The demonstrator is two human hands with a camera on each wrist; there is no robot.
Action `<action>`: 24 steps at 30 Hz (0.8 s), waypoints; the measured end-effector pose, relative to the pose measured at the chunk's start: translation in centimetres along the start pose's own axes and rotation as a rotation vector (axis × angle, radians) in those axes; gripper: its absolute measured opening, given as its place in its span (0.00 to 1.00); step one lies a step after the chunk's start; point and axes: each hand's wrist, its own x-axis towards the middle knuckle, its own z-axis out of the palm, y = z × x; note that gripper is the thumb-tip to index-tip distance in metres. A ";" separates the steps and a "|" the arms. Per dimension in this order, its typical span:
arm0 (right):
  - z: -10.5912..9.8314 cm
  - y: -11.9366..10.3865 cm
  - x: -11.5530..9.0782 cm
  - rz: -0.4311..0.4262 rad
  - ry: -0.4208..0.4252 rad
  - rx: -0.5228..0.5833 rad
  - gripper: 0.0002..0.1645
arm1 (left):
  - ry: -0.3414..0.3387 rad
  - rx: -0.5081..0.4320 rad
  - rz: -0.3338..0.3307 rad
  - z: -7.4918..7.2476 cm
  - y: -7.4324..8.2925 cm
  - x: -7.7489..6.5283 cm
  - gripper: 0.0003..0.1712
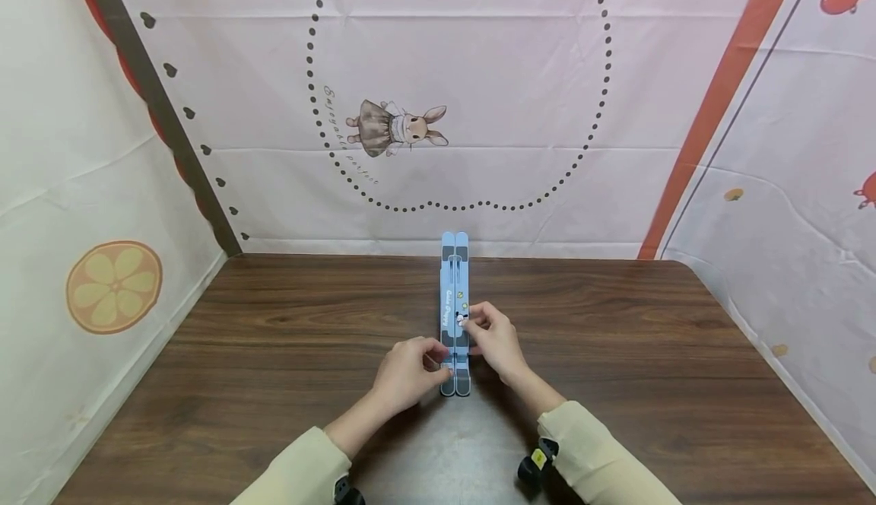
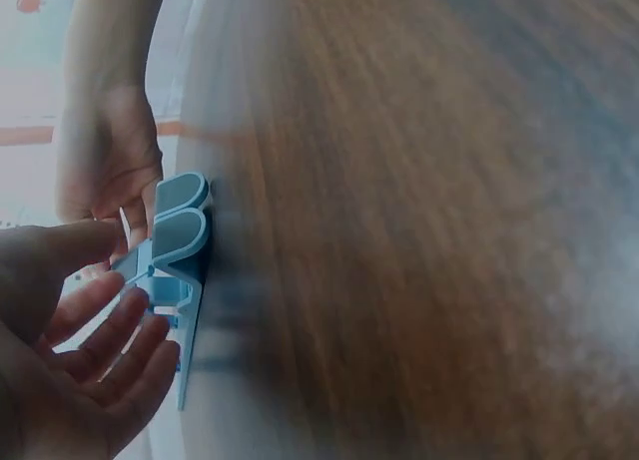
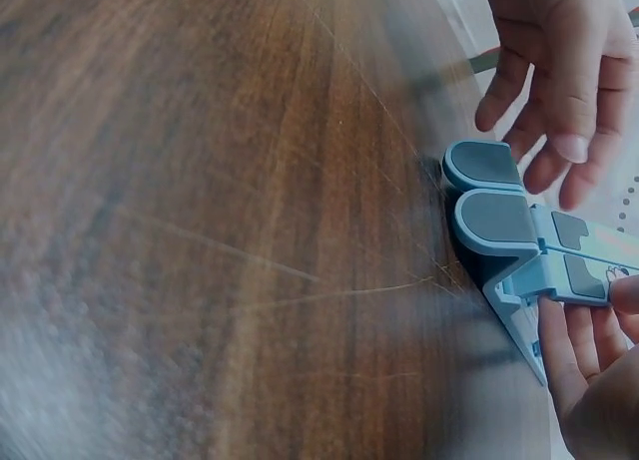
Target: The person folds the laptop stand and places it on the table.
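A light blue folding laptop stand (image 1: 454,300), its two slatted arms lying side by side, points away from me on the table. Dark grey pads line its rounded ends, and small cartoon prints and white lettering mark the top. My right hand (image 1: 496,341) pinches its right side, the thumb on top and the fingers lower down, as the right wrist view (image 3: 599,400) also shows. Beside the near end on the left is my left hand (image 1: 408,372), its fingers loosely bent. In the right wrist view the left hand's fingers (image 3: 574,146) hang apart from the stand.
The brown wood-grain table (image 1: 274,322) spreads out on both sides of the stand. A pale printed cloth (image 1: 479,71) with a rabbit figure hangs behind it, and similar cloth stands at left and right.
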 end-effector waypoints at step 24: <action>0.0 1.3 0.7 0.008 -0.008 -0.003 0.10 | -0.016 0.244 0.088 0.8 -0.1 -0.5 0.05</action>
